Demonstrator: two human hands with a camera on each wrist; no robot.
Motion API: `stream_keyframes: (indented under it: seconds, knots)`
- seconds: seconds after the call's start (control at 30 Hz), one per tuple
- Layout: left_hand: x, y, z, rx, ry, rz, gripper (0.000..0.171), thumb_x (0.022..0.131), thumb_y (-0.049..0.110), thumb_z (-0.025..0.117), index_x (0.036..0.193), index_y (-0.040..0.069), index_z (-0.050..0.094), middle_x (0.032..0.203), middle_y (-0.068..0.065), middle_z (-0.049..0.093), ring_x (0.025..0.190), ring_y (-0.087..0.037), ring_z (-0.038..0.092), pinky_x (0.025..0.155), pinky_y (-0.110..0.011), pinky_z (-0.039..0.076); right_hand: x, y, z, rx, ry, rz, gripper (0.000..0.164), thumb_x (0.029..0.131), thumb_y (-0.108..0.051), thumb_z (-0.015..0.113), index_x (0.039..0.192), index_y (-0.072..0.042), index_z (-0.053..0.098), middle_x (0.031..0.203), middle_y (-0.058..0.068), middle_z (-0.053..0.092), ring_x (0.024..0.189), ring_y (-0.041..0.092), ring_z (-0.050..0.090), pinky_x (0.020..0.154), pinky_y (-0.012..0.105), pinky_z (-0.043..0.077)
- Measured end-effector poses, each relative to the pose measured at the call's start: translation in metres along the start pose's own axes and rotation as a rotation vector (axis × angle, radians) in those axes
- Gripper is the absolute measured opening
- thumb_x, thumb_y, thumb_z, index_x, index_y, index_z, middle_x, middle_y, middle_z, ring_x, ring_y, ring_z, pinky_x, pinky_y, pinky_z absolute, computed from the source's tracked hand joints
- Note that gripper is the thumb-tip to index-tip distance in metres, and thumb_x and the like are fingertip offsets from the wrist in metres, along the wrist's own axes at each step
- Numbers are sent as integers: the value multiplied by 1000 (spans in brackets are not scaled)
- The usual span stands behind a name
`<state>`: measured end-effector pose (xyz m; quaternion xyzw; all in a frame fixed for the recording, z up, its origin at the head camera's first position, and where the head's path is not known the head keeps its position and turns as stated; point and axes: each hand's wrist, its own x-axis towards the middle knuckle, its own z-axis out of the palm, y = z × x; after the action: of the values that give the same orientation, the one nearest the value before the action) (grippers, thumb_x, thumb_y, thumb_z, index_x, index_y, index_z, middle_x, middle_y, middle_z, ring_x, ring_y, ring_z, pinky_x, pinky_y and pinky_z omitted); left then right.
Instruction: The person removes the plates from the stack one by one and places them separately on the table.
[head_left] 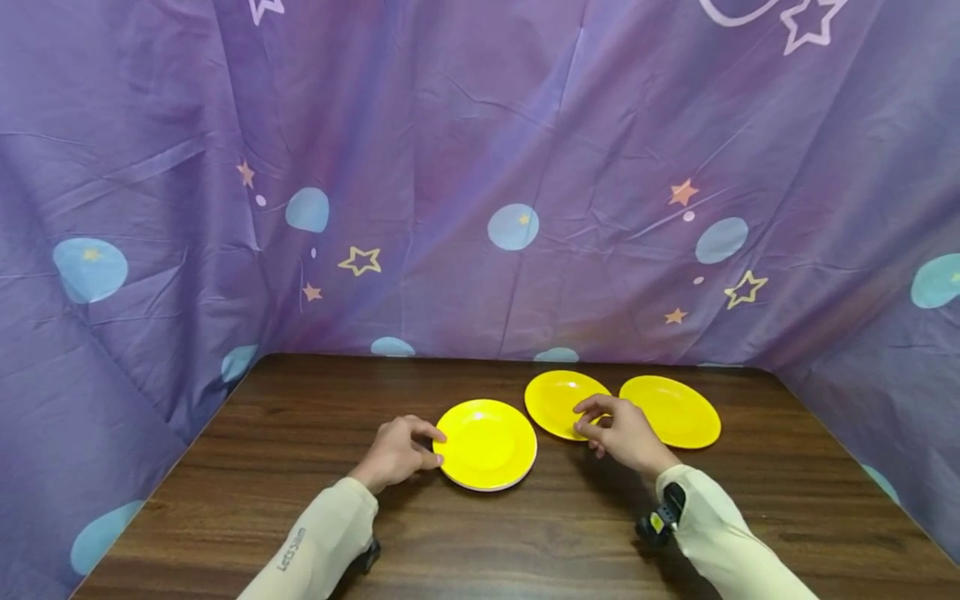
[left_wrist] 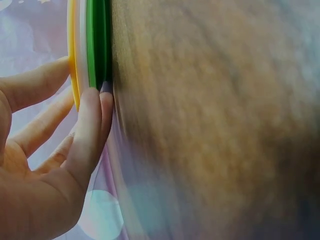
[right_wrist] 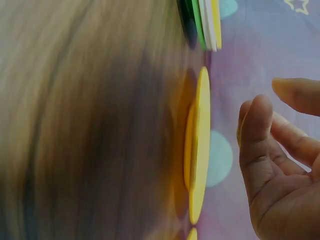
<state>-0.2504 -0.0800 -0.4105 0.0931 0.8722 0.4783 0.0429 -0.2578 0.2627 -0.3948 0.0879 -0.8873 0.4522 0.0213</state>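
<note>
A stack of plates (head_left: 486,446) stands on the table left of the right hand. Its top plate (left_wrist: 71,35) is yellow, with a white one and green ones beneath in the left wrist view. At the left rim, my left hand (head_left: 399,452) holds the stack's edge between thumb and fingers. My right hand (head_left: 617,429) hovers over the near right edge of a yellow plate (head_left: 558,404), its fingers bent and nothing between them. In the right wrist view, a gap shows between the thumb and fingers of that hand and the yellow plate (right_wrist: 201,145).
Another yellow plate (head_left: 671,412) lies farther right, close beside the middle one. All stand on a dark wooden table (head_left: 480,550). Behind its back edge hangs a purple cloth (head_left: 420,167) printed with stars and blue dots.
</note>
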Motion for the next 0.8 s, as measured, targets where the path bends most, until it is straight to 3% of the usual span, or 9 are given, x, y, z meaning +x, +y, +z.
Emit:
stream_keyframes:
  seconds: [0.13,0.33,0.47,0.8]
  knots:
    - [1,1,1,5,8,-3,22,76,1,82,97,8,77,119,-11,68,75,-14,67,56,-27,54,1,-6,13,50,-20,17,25,89,-3,70,111,7,64,89,14,67,61,19,60,54,28,54]
    - [1,3,0,9,9,12,24,75,0,82,98,6,77,123,-15,67,74,-13,67,59,-25,55,1,-10,32,51,-65,-55,22,88,-1,70,107,8,65,90,18,69,63,20,66,56,30,59]
    - [0,3,0,3,13,0,24,75,0,82,98,6,77,123,-15,67,72,-12,67,58,-24,54,1,-10,43,51,-94,-55,19,89,-1,69,105,8,65,91,18,69,66,18,68,59,31,61]
    - [-1,4,0,18,14,-2,26,75,0,81,100,5,76,127,-18,65,69,-11,66,58,-23,53,1,-13,55,83,-109,-45,19,89,3,67,107,9,65,88,17,68,70,18,68,64,32,62]
